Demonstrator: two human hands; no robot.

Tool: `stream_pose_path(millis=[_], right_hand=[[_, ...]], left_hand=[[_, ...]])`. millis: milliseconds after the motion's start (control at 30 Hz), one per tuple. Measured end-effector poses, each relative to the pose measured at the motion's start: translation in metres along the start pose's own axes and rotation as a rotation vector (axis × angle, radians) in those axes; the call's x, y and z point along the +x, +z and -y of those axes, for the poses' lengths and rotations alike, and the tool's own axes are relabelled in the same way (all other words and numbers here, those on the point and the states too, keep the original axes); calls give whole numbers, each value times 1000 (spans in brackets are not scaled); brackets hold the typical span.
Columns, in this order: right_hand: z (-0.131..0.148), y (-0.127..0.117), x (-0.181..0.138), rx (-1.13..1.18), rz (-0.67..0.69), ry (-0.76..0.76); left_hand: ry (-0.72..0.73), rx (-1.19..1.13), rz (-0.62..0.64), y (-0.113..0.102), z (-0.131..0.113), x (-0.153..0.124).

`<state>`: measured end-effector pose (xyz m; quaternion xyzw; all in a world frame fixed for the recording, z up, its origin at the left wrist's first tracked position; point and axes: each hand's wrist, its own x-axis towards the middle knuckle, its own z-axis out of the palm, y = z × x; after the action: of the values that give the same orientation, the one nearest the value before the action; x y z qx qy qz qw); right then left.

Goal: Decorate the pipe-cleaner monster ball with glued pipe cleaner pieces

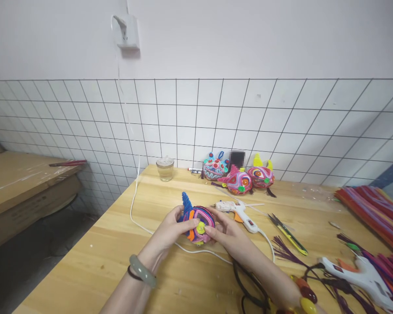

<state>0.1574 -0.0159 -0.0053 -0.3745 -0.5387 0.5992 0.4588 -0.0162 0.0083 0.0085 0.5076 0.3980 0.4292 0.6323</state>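
Note:
A round, multicoloured craft fish [193, 213] with a blue ridged fin and a yellow round piece on its front is held over the wooden table. My left hand [175, 226] grips its left side, the thumb lying across the front towards the yellow piece. On the other side my right hand [227, 229] is closed round the fish, its thumb pressing near the yellow piece. Fingers of both hands behind the fish are partly hidden. Just beyond my right hand lies a white glue gun [240, 213] with an orange trigger, its cord running under my arms.
Similar finished-looking pieces, one blue-and-red [215, 168] and two pink [239, 181], stand by the tiled wall. A glass jar [165, 169] is at back left. Scissors [286, 233], a second glue gun [360, 277], tassels and striped bundles [373, 213] lie to the right.

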Motion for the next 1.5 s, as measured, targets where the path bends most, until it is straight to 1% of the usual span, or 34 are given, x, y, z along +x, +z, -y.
stream_pose_path(millis=[100,167,267,367,467,600,700,867,900,967,1033,1100,1167,1200,1233,1267,1300,1400,1500], right_hand=[[-3,2,2,50,-10,-56],[-2,2,2,33,-18,-54],[3,-3,0,-2,-5,29],[10,-7,-3,32,14,127],[11,-9,-4,49,-1,163],[6,-8,-2,52,4,182],[4,-5,-3,83,17,195],[7,0,-6,67,39,204],[7,1,-7,57,38,193],[7,1,-7,55,28,173],[6,-1,-7,99,25,163],[6,-3,-6,206,8,159],[6,-6,-4,313,-36,148],[6,-8,-3,351,-63,137],[7,-9,-2,376,-88,122],[7,-10,-1,388,-106,106],[8,-11,0,400,-119,89],[10,-11,1,489,-147,58],[13,-7,1,589,-151,64]], left_hand=[[-8,-35,32,-3,4,2],[-29,-55,25,-5,5,3],[-90,-73,10,-5,3,3],[-134,-65,17,-3,-4,1],[-158,-44,10,-1,-9,-1],[-162,17,-7,-2,-8,0],[-99,97,-7,-4,-4,3],[130,267,10,-4,-3,3],[159,306,5,-4,-3,2],[171,369,-15,-4,-5,0],[150,386,-96,-4,-8,-2],[191,358,-262,-3,-12,-5],[321,321,-443,-1,-15,-10],[392,305,-499,1,-16,-12],[436,283,-513,2,-16,-14],[452,254,-506,4,-15,-15],[437,218,-477,6,-13,-15],[338,115,-340,13,-3,-11],[237,24,-211,20,7,-5]])
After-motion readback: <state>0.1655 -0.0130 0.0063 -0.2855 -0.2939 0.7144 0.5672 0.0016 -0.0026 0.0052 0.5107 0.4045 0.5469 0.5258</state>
